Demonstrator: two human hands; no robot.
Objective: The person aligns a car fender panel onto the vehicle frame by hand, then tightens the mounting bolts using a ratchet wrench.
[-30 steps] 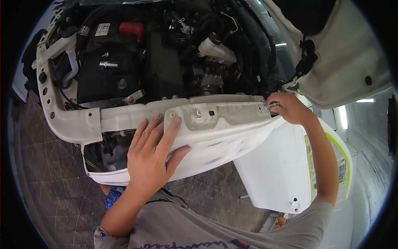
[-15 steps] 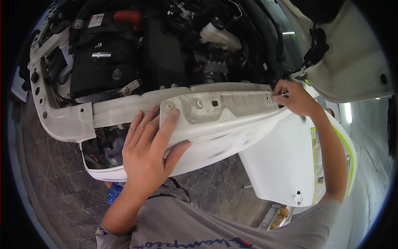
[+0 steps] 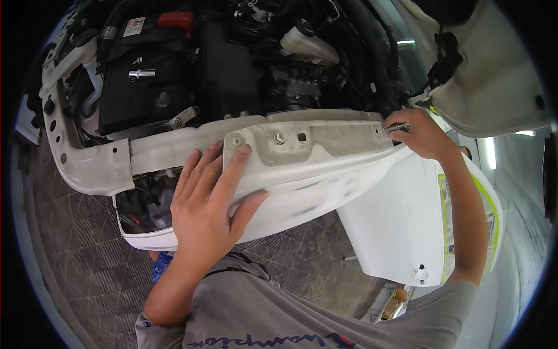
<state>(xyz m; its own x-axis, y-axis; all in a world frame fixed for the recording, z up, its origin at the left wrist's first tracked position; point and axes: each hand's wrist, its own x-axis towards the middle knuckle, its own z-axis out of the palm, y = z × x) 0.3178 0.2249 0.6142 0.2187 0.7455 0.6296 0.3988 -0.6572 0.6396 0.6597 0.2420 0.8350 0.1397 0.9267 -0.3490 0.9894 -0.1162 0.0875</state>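
Observation:
My left hand [image 3: 207, 206] rests with spread fingers on the white fender [image 3: 305, 192], its index fingertip beside a washer-like fastener [image 3: 236, 141] near the upper front corner. A bolt [image 3: 279, 137] and a square hole lie farther right along the flange. My right hand [image 3: 418, 132] is closed on a small chrome hand tool [image 3: 397, 128] at the fender's rear upper end; the tool's working tip is hard to make out. In the engine bay above, a metal socket [image 3: 142, 74] and a small bolt [image 3: 137, 60] lie on the black battery [image 3: 145, 110].
The raised hood [image 3: 494, 87] fills the upper right. An open white door [image 3: 389, 227] with yellow-edged masking stands below my right arm. A reservoir [image 3: 309, 47] sits in the engine bay, and a dark tiled floor [image 3: 75, 232] shows at lower left.
The car sits slightly higher in the view. My right hand and its tool have shifted a little right and up in the picture; my left hand stays on the fender.

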